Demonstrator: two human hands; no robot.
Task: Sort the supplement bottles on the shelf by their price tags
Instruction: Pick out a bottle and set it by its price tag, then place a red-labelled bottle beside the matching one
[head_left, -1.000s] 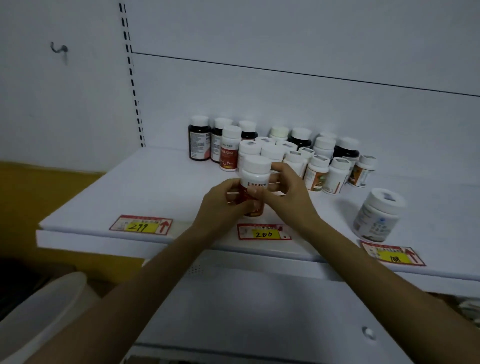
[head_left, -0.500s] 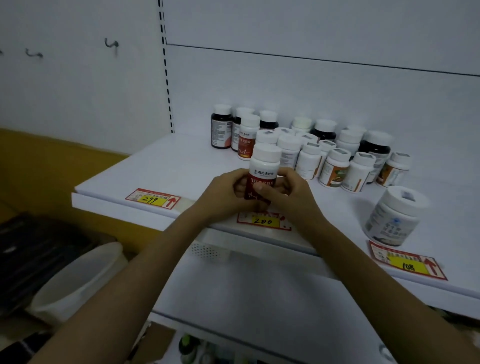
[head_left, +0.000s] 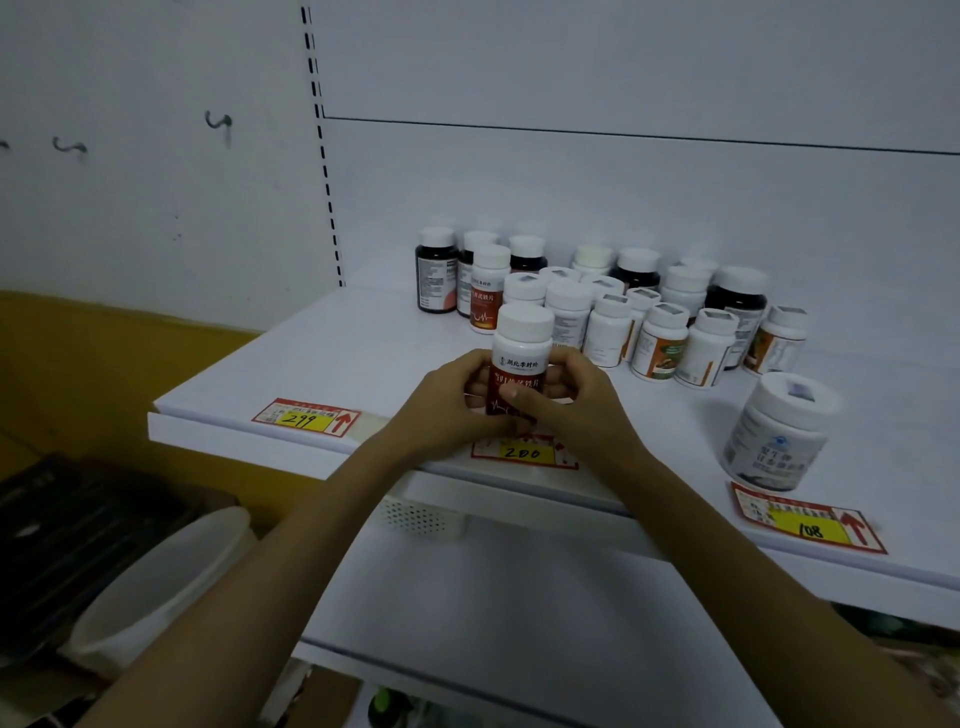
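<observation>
Both hands hold one white-capped bottle with a red label (head_left: 521, 353) upright above the front of the white shelf (head_left: 322, 358). My left hand (head_left: 447, 400) wraps its left side, my right hand (head_left: 566, 400) its right side. Just below it lies the price tag marked 200 (head_left: 524, 453). A tag marked 299 (head_left: 306, 415) sits at the shelf's front left, a tag marked 108 (head_left: 810, 525) at the front right. A large white tub (head_left: 776, 434) stands behind the 108 tag. Several supplement bottles (head_left: 613, 306) cluster at the back of the shelf.
A lower white shelf (head_left: 519, 613) juts out beneath my forearms. A pale bucket (head_left: 156, 577) and dark crates (head_left: 78, 525) stand on the floor to the left. A slotted upright (head_left: 324, 171) and wall hooks (head_left: 218, 122) are at the upper left.
The camera view has swung left and down, so the shelf sits further right. The bottle stays held in both hands above the 200 tag.
</observation>
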